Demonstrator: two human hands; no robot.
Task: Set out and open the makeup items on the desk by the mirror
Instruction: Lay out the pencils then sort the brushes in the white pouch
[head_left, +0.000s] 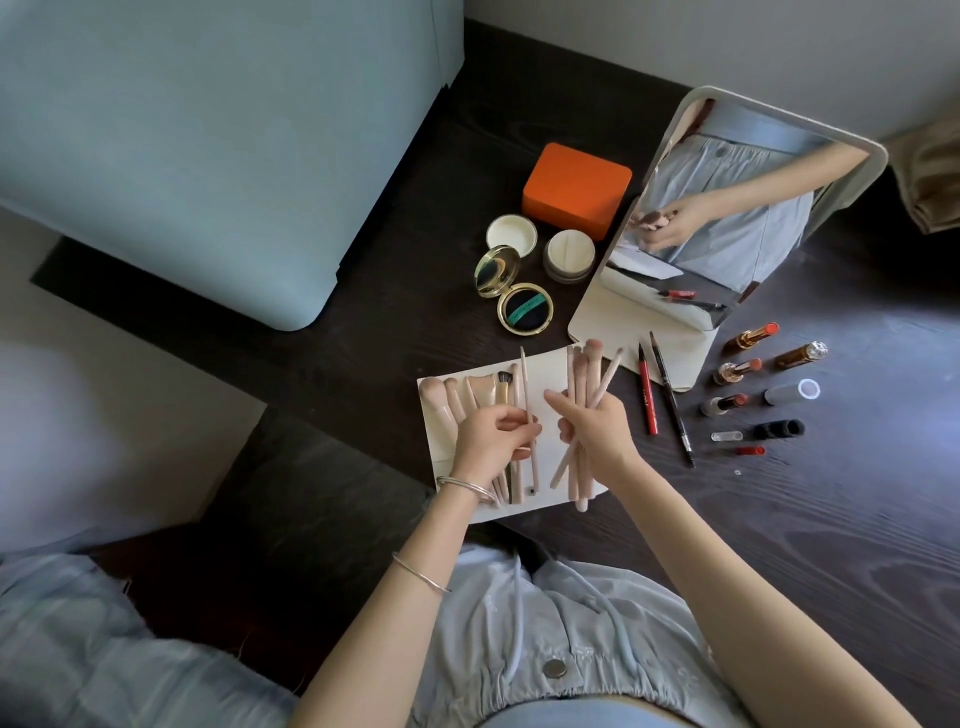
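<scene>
left hand (488, 434) pinching one thin pink brush (527, 410) over white brush pouch (550, 369) on dark desk (831, 519), right hand (597, 426) gripping bundle of pink brushes (584, 374), more brushes in pouch, mirror (727, 218) just behind, uncapped lipsticks (737, 369) to right, open gold compact (511, 291) beside mirror

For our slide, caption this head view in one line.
Left hand pinches one brush; right hand holds a brush bundle beside the mirror.

Single head-worn view, looking steeply down, close over the desk (831, 519)
</scene>
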